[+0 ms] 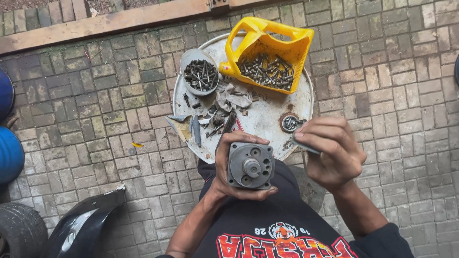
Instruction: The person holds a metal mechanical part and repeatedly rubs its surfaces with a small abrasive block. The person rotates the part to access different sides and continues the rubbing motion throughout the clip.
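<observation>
The left hand [229, 167] grips a squarish grey metal pump housing [250, 166] with a round hub; the right hand [332, 153] pinches a thin flat blade [304, 145]. Beyond, a round metal tray [267, 119] carries a bowl [201, 71] of bolts at its far edge, beside a cut yellow plastic jug [267, 52]

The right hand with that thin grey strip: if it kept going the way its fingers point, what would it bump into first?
The right hand points left, so it would likely meet the grey metal part held in the left hand first, though depth is unclear.
</observation>
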